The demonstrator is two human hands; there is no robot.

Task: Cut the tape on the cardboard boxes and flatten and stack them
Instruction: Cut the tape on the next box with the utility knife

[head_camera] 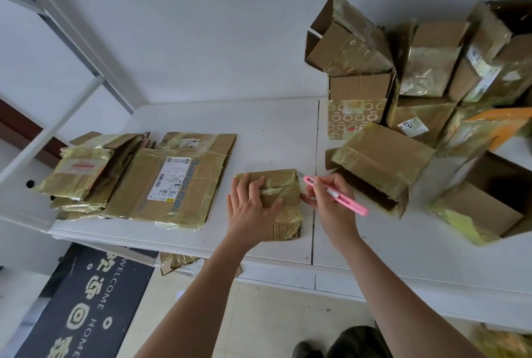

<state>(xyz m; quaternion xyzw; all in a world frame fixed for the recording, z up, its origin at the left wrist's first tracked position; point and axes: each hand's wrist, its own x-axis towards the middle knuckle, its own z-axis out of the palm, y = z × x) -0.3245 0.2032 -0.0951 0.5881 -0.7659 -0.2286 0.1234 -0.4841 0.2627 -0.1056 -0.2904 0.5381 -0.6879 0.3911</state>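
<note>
Left hand [253,208] lies flat on a small taped box [276,202], fingers spread and pressing its top. Right hand [328,205] pinches a pink utility knife [335,195] like a pen; the short blade tip sits at the box's upper right corner, touching or just beside it, cannot tell which. Box sits on the white table [273,139] near its front edge, just left of the seam between two table panels.

At 9 o'clock from the box: stack of flattened boxes [144,179], glossy yellowish tape over them, a white shipping label on the large top sheet, a smaller folded piece with a red-striped label at the stack's left end.

At 2 to 3 o'clock: heap of unflattened boxes [431,84], piled several high against the wall, some with flaps open. Nearest one [377,165] lies tipped on its side, open mouth facing the front edge, just beside the right hand.

Wall behind plain white. White metal shelving frame [57,41] at 10 o'clock. Floor pale tile; dark doormat [86,300] reading "WELCOME HOME" at 7 o'clock. Scrap of taped cardboard [172,262] lies below the table's front edge.
</note>
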